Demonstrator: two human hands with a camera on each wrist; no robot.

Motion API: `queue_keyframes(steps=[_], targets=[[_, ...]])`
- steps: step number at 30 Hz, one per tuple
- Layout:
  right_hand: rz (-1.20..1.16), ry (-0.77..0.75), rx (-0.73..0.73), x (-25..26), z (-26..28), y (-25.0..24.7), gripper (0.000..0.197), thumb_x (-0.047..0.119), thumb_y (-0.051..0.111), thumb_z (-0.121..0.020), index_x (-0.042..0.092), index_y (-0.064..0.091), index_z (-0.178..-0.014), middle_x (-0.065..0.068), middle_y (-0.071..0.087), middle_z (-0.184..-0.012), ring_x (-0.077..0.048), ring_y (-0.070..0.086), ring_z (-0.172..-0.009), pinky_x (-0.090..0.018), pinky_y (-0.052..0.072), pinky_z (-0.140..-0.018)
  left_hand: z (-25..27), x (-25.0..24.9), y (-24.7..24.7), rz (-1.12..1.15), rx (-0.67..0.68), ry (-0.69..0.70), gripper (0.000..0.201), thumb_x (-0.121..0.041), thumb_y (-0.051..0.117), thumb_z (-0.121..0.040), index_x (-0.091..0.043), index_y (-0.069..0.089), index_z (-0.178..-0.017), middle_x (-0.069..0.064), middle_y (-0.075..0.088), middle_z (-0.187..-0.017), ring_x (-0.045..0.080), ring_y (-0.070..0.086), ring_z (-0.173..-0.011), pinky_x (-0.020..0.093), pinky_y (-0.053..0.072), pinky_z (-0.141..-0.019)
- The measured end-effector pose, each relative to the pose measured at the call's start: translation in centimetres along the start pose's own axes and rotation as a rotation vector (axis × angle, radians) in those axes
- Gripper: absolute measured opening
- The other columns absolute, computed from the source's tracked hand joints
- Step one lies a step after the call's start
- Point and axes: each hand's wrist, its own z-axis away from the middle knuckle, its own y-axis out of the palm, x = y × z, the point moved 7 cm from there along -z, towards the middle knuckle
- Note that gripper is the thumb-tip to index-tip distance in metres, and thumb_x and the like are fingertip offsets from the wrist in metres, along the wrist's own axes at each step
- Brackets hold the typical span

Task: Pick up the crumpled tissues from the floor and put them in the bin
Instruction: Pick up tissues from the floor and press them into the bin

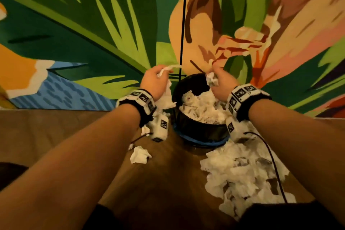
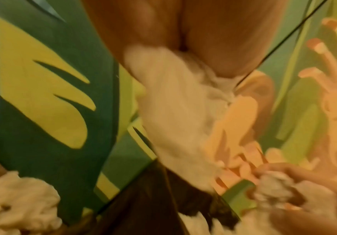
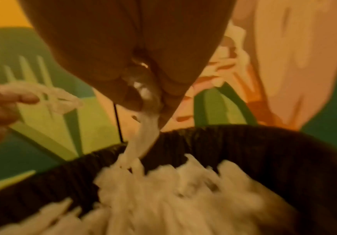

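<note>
A black-lined bin [image 1: 197,129] stands on the wooden floor against the painted wall, heaped with white tissues [image 1: 203,106]. My left hand [image 1: 155,80] hovers beside the bin's left rim and grips a crumpled tissue [image 1: 166,70] whose tail hangs down [image 2: 175,111]. My right hand [image 1: 220,80] is over the bin's mouth, gripping another crumpled tissue [image 1: 211,79] that trails down [image 3: 147,130] toward the heap [image 3: 173,198]. A single crumpled tissue [image 1: 139,155] lies on the floor in front of the bin, and a big pile [image 1: 242,173] lies to the right.
The colourful mural wall [image 1: 93,33] rises right behind the bin. A thin black cord [image 1: 183,24] hangs down the wall to the bin. A black cable [image 1: 274,164] from my right wrist crosses the tissue pile. Bare wooden floor [image 1: 46,132] stretches left.
</note>
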Motion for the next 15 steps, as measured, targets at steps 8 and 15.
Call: queue_keyframes(steps=[8,15], targets=[[0.405,-0.002,0.134,-5.1,2.4,1.9,0.023,0.024,0.06,-0.088,0.039,0.066,-0.105,-0.005,0.052,-0.116,-0.028,0.052,-0.109,-0.04,0.049,-0.09,3.1,-1.9,10.6,-0.111,0.385,0.001,0.036,-0.018,0.032,-0.103,-0.012,0.047,-0.135,0.013,0.039,-0.138,0.024,0.043,-0.125,0.02,0.026,-0.095],[0.397,0.063,0.29,-5.6,3.9,3.1,0.023,0.028,0.061,-0.084,0.032,0.072,-0.104,-0.003,0.069,-0.11,-0.02,0.063,-0.083,-0.035,0.058,-0.078,4.3,-0.5,12.1,-0.527,0.539,0.098,0.036,-0.025,0.069,-0.087,-0.022,0.05,-0.117,0.005,0.061,-0.115,0.025,0.061,-0.096,0.041,0.053,-0.086]])
